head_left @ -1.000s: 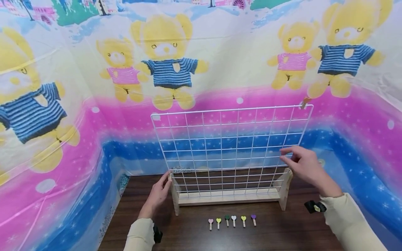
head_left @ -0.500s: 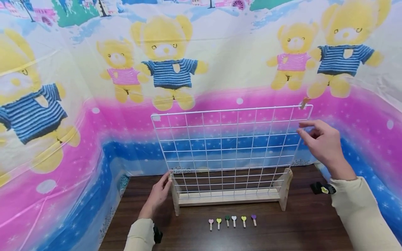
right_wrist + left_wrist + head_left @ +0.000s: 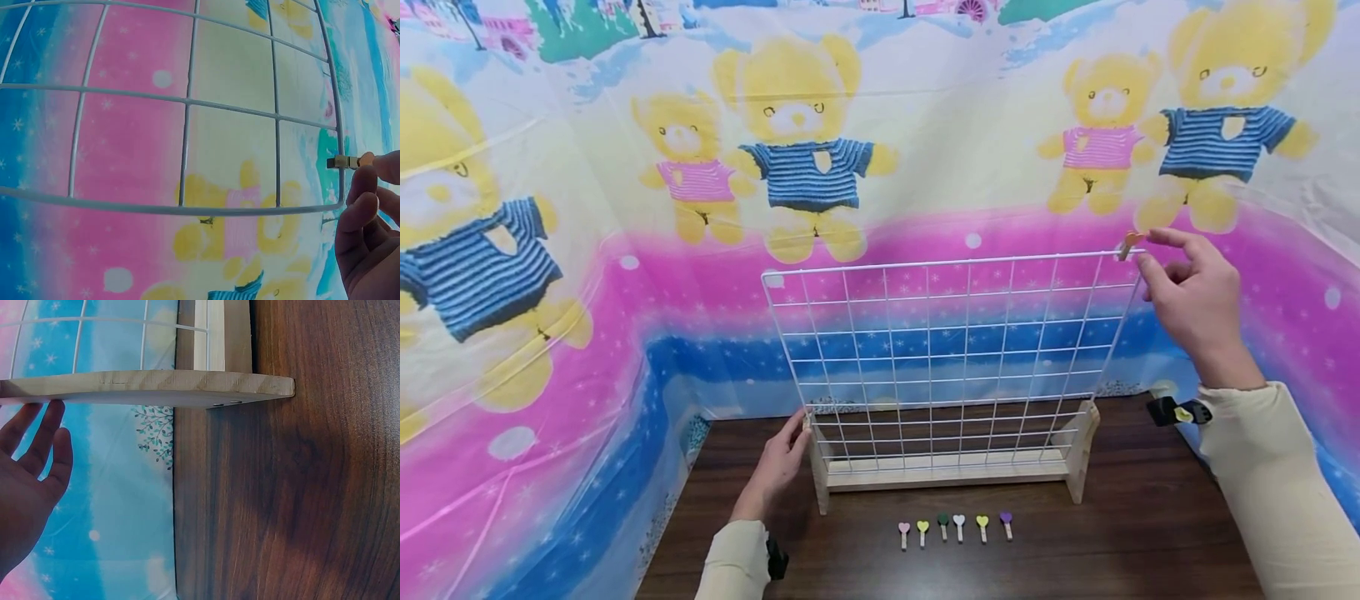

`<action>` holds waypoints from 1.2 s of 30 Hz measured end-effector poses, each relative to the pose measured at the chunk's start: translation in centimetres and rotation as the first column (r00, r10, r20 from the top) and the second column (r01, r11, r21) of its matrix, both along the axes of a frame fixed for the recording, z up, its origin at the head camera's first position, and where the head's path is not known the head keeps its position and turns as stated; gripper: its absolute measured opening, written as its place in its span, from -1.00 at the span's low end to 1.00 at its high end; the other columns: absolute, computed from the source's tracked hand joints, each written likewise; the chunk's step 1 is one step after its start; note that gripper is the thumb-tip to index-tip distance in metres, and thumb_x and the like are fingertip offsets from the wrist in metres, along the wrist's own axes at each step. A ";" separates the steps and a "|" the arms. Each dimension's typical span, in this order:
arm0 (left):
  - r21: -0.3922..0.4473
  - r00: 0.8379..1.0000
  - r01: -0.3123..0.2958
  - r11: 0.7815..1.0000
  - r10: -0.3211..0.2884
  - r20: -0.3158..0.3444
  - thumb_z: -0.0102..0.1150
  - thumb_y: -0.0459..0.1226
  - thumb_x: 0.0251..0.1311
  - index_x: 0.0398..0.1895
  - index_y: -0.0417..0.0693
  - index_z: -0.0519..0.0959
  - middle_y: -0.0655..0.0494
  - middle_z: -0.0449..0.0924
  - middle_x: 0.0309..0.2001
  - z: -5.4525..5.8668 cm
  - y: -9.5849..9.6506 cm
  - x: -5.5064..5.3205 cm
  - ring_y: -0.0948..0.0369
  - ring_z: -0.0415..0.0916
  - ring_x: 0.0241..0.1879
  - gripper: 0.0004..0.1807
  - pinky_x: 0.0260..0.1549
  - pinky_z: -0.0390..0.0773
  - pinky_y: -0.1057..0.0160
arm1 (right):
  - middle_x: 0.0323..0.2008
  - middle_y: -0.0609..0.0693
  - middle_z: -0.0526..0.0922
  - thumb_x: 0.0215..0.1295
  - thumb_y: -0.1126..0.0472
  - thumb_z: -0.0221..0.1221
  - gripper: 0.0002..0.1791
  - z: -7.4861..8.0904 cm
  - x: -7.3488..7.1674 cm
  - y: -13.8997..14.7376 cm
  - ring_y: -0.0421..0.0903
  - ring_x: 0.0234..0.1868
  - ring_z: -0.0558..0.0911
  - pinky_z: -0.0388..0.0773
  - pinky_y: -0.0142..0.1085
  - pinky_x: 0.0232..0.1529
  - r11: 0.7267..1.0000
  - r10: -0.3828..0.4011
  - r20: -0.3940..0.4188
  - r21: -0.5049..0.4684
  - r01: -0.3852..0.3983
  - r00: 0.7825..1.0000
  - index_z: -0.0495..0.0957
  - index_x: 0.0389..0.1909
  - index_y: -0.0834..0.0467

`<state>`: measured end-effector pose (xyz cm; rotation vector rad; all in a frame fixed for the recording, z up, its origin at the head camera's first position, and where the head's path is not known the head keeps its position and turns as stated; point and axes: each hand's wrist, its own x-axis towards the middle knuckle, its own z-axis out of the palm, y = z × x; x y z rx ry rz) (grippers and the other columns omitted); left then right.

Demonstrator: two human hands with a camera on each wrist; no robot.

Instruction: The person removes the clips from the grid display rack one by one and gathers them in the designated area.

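A white wire grid [image 3: 951,358] stands upright in a wooden stand [image 3: 951,475]. On its top bar, by the right corner, sits a small wooden clothespin [image 3: 1129,244] with an orange heart, also visible in the right wrist view on the grid's edge [image 3: 347,162]. My right hand [image 3: 1198,304] is at this clothespin, thumb and index finger apart just to its right; whether they touch it is hard to tell. My left hand [image 3: 775,467] rests its fingertips against the stand's left upright; in the left wrist view its fingers [image 3: 47,434] touch the wooden upright [image 3: 156,384].
Several heart clothespins lie in a row on the dark wooden table [image 3: 1037,567] before the stand, from a pink one [image 3: 904,535] to a purple one [image 3: 1007,526]. A bear-print cloth [image 3: 955,167] hangs behind and at both sides.
My right hand has risen and moved rightward from beside the grid's lower right part up to the clothespin at the top corner. The left hand has stayed on the upright.
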<state>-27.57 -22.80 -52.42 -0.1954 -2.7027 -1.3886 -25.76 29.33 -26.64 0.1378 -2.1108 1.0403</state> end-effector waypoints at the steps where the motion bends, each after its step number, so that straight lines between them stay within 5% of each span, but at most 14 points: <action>1: 0.002 1.000 -0.002 1.000 0.002 0.000 -0.15 -0.16 0.46 0.44 0.05 0.18 -0.24 0.35 0.24 0.0 0.0 0.0 -0.10 0.34 0.18 -0.50 0.05 0.37 -0.15 | -0.44 -0.14 0.54 0.31 0.01 0.15 -0.54 0.2 -0.1 0.0 -0.34 -0.62 0.52 0.41 -0.54 -0.61 1.000 0.005 0.021 0.009 -0.005 1.000 0.47 0.22 0.01; 9: 0.000 1.000 0.000 1.000 0.000 -0.010 -0.15 -0.14 0.46 0.43 0.06 0.19 -0.24 0.36 0.23 0.0 0.1 0.2 -0.10 0.35 0.17 -0.49 0.03 0.38 -0.16 | -0.23 -0.12 0.57 0.38 0.03 0.07 -0.56 0.9 -0.8 -0.6 -0.27 -0.61 0.51 0.44 -0.53 -0.56 0.996 0.091 0.072 -0.023 -0.090 0.993 0.47 0.22 0.08; 24: 0.003 1.000 -0.004 1.000 0.004 -0.009 -0.14 -0.14 0.45 0.44 -0.01 0.17 -0.25 0.38 0.21 0.0 0.0 0.1 -0.11 0.36 0.16 -0.47 0.03 0.38 -0.14 | -0.27 -0.13 0.59 0.36 0.08 0.11 -0.65 0.8 -1.2 -0.4 -0.23 -0.63 0.49 0.43 -0.52 -0.58 0.990 0.129 0.059 -0.071 -0.125 0.990 0.55 0.04 0.19; 36: -0.005 1.000 -0.003 1.000 0.002 -0.015 -0.15 -0.16 0.46 0.42 0.06 0.20 -0.25 0.37 0.22 0.1 0.1 0.1 -0.11 0.36 0.16 -0.51 0.02 0.39 -0.15 | -0.37 -0.16 0.64 0.28 0.17 0.20 -0.73 0.8 -1.1 -0.9 -0.23 -0.66 0.47 0.43 -0.54 -0.59 0.983 0.122 -0.089 -0.129 -0.133 0.989 0.65 -0.06 0.18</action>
